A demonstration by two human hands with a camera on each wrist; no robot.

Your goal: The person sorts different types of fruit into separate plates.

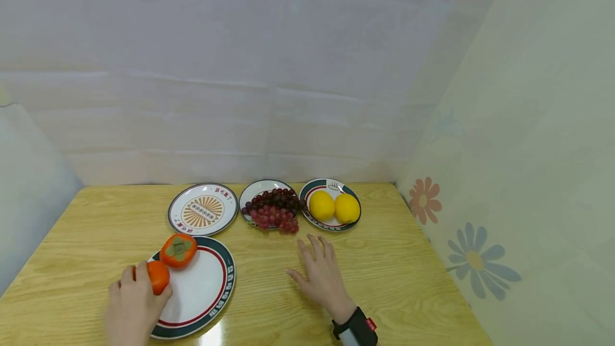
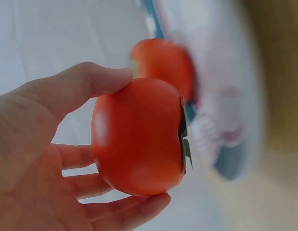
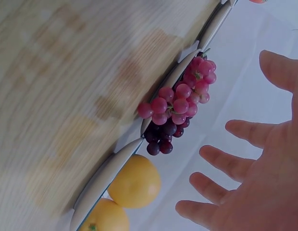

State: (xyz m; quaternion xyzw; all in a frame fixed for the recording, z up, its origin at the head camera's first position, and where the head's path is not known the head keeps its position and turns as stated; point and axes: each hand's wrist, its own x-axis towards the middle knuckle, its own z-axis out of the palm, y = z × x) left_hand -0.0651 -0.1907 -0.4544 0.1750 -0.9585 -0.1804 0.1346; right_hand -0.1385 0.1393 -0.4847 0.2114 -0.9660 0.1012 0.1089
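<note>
My left hand point(image 1: 133, 300) grips an orange-red persimmon point(image 2: 138, 137) between thumb and fingers, at the left side of the large green-rimmed plate point(image 1: 202, 287). In the left wrist view the persimmon's leafy cap faces right. A second persimmon point(image 1: 179, 251) sits on that plate's far left edge, its cap showing in the head view. Over the table, short of the grapes, my right hand point(image 1: 321, 276) holds nothing, its fingers spread. Closest to it are the pink grapes point(image 3: 180, 103) and dark grapes point(image 1: 283, 199), heaped on a small plate point(image 1: 247, 195).
A white plate point(image 1: 176, 212) with a sunburst pattern stands at the back left. Two yellow round fruits point(image 1: 322, 205) lie on a green-rimmed plate point(image 1: 353, 193) at the back right. A white cloth backdrop point(image 1: 240, 95) rises behind the wooden table point(image 1: 394, 260), with a flowered panel point(image 1: 509, 186) at right.
</note>
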